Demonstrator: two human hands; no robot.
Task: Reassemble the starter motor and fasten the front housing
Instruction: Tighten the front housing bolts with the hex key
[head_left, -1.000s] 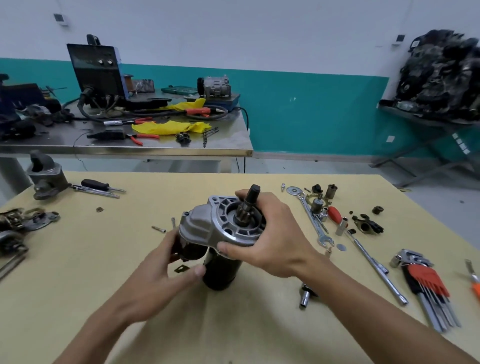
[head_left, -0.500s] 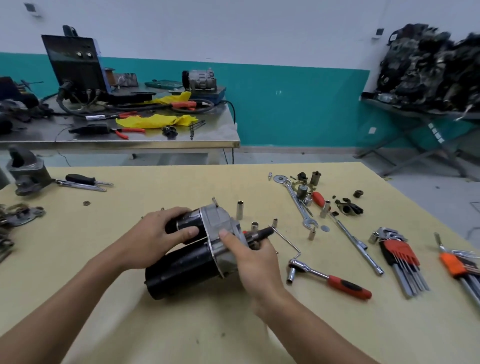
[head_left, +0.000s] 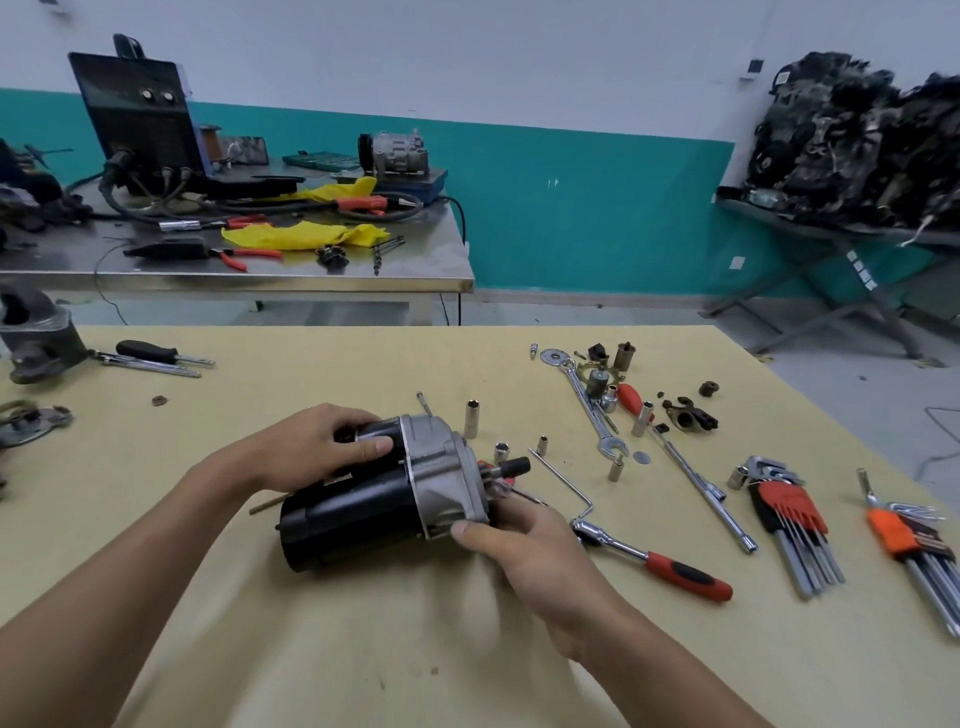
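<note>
The starter motor (head_left: 358, 512) lies on its side on the yellow table (head_left: 311, 649), black body to the left and shaft (head_left: 511, 467) pointing right. Its silver front housing (head_left: 444, 473) is seated on the body. My left hand (head_left: 317, 447) grips the black solenoid on top. My right hand (head_left: 524, 540) holds the housing's lower front edge, thumb on the rim. A ratchet (head_left: 654, 561) with a red and black handle lies just right of my right hand. Several loose sockets (head_left: 471, 418) stand behind the motor.
A combination wrench (head_left: 589, 402), a long extension bar (head_left: 701, 491), small parts and two hex key sets (head_left: 789, 514) lie to the right. A screwdriver (head_left: 156, 353) and a grey casting (head_left: 34, 332) sit far left. A steel bench (head_left: 234, 270) stands behind.
The motor has gone from upright, shaft pointing up, to lying on its side. My left hand shifted onto the solenoid, and my right hand slid to the housing's lower front edge.
</note>
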